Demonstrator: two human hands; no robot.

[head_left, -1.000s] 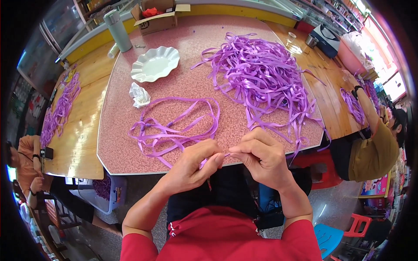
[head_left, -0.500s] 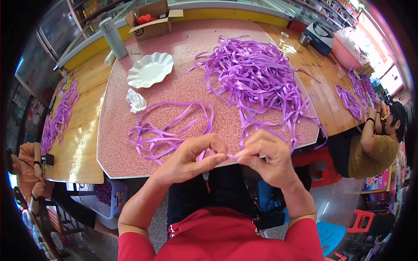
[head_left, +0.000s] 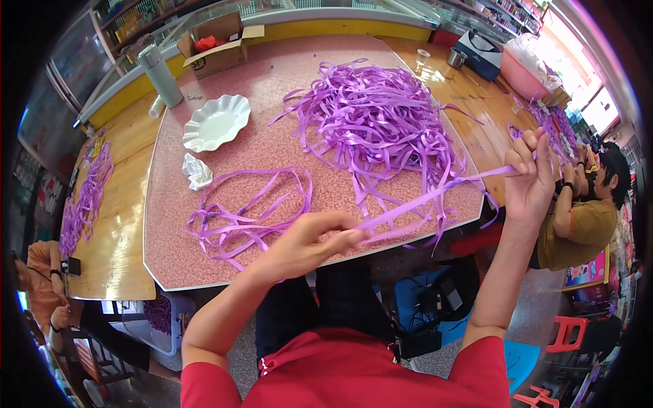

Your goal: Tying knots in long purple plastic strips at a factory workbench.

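Observation:
A purple ribbon (head_left: 415,202) stretches slantwise between my two hands above the table's near edge, with a small darker knot or joint partway along. My left hand (head_left: 313,245) pinches its lower end between thumb and fingers. Raised higher at the right, my right hand (head_left: 532,178) closes on the other end. Beyond the ribbon lies a big tangled pile of purple ribbons (head_left: 381,112). A few loose loops of purple ribbon (head_left: 253,222) rest on the pink speckled tabletop (head_left: 170,255), just past my left hand.
A white scalloped dish (head_left: 216,124), crumpled white tissue (head_left: 197,173), a pale green bottle (head_left: 161,76) and an open cardboard box (head_left: 219,53) stand on the far left. Co-workers sit at the left (head_left: 45,272) and right (head_left: 578,221), near more ribbons. Blue and red stools are below.
My hands were close together, pinching a short bit of ribbon. Now my right hand has swung up and right, drawing the ribbon out long; the left has stayed nearly in place.

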